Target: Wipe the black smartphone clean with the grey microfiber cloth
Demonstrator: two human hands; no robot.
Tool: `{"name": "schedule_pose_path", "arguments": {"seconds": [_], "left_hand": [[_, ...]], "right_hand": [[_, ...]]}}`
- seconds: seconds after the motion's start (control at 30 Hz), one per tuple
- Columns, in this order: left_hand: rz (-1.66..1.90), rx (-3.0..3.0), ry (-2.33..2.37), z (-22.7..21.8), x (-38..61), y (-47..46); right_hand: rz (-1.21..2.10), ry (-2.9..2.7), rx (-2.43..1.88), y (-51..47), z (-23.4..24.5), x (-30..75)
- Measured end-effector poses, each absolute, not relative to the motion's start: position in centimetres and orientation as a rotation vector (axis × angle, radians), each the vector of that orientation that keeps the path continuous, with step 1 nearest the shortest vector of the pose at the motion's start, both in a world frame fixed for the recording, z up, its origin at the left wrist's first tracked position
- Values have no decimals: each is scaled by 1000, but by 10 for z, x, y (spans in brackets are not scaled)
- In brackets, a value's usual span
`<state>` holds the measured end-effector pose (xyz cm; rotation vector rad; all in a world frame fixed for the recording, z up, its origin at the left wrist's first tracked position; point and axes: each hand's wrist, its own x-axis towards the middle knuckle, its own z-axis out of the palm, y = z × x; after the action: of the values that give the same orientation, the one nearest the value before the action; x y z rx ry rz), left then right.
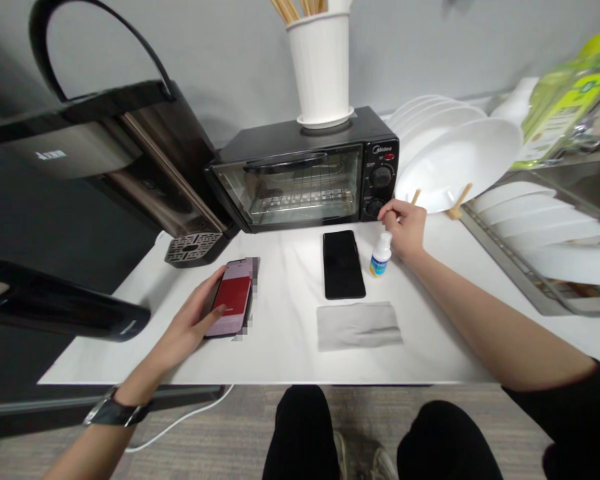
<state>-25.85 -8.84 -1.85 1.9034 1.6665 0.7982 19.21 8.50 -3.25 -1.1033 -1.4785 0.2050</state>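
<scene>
My left hand [193, 320] rests on the white table [280, 360] and grips a phone [233, 300] with a red screen, thumb lying across it. My right hand [405, 223] is curled loosely just beside and above a small white bottle [381, 256] with a blue label, fingers bent near its cap; I cannot tell if they touch it. A black phone [343, 264] lies face up left of the bottle. A grey cloth [359, 325] lies flat in front of that phone.
A black toaster oven [305, 177] stands at the back with a white utensil holder [321, 67] on top. White plates [455, 160] lean at the right beside a dish rack [545, 233]. A dark appliance [145, 160] fills the left. A white cable [180, 420] hangs below the table edge.
</scene>
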Motion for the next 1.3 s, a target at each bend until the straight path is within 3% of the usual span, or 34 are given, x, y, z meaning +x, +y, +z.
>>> {"name": "schedule_pose_path", "arguments": {"seconds": [1.3], "left_hand": [[805, 1906, 1665, -16, -258, -86]], "right_hand": [[231, -1505, -1131, 88, -33, 193]]}}
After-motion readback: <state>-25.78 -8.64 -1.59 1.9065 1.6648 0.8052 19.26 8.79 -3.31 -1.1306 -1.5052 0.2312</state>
